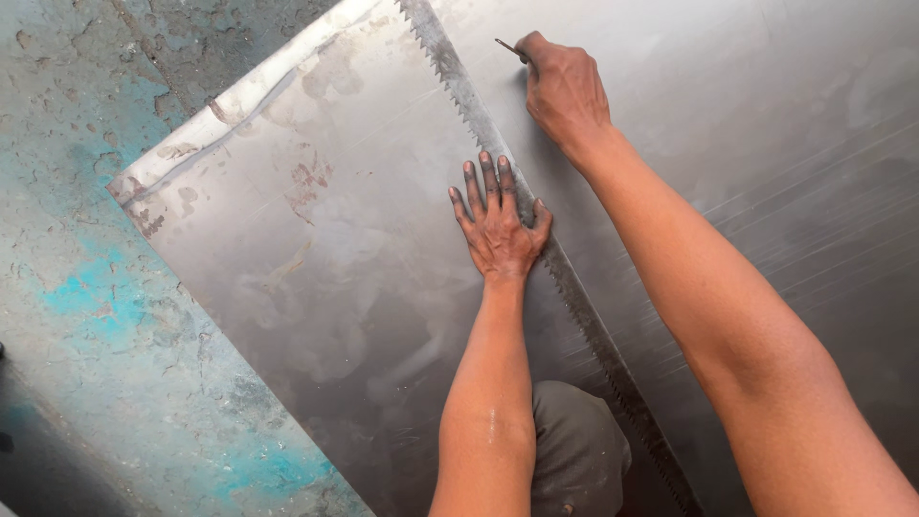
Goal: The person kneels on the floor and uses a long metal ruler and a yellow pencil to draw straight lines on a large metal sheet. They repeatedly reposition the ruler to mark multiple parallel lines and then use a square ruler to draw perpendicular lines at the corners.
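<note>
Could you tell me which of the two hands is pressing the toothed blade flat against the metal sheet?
The left hand, fingers spread on the toothed blade; the right hand grips a thin tool instead.

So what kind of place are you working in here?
Likely a metal workshop floor: a big metal sheet lies on worn, paint-stained concrete, with a toothed saw blade as a straightedge and a scriber.
</note>
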A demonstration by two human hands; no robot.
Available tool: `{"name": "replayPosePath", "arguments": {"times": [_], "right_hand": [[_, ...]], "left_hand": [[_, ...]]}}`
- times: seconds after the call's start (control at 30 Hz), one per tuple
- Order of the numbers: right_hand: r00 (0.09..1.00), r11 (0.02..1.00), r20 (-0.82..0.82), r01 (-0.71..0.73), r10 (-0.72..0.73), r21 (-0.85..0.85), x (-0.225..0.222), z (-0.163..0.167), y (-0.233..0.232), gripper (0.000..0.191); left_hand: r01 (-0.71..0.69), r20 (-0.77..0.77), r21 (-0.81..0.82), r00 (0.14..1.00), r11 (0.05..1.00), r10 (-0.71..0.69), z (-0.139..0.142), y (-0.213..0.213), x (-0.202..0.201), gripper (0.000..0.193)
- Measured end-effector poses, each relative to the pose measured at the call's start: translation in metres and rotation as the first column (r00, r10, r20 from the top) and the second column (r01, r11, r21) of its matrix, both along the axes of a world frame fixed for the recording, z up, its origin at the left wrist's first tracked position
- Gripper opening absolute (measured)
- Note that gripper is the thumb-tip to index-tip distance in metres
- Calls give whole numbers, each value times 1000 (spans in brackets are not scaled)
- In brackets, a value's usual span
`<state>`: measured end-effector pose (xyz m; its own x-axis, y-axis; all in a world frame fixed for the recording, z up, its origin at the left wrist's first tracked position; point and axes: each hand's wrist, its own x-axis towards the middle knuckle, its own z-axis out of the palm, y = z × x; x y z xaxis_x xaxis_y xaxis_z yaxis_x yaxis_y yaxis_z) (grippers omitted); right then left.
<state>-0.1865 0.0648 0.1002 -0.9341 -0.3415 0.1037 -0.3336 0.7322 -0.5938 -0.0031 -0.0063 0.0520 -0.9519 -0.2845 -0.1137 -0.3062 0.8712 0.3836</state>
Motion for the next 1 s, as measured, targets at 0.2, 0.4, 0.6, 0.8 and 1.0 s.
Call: {"name": "replayPosePath", "arguments": {"times": [0.2, 0.4, 0.6, 0.8, 1.0], "right_hand": [[990, 960, 97, -120, 98, 254, -52, 3, -49, 26], [969, 885, 166, -235, 182, 402, -89, 14, -98, 61], [979, 905, 62, -202, 193, 374, -107, 11, -131, 56], [954, 932, 189, -273, 232, 238, 6, -4, -24, 45], [852, 891, 520, -276, 54, 359, 356, 52, 208, 69]], "left_hand": [[16, 109, 38, 994, 999, -20, -2, -3, -3, 84], [8, 78, 53, 997, 999, -12, -4, -3, -4, 84], [-2, 17, 97, 1000, 995, 1, -12, -2, 0, 77], [17, 27, 20, 999, 1000, -17, -14, -1, 1, 66], [7, 23, 0, 1000, 1000, -7, -10, 3, 1, 65]]}}
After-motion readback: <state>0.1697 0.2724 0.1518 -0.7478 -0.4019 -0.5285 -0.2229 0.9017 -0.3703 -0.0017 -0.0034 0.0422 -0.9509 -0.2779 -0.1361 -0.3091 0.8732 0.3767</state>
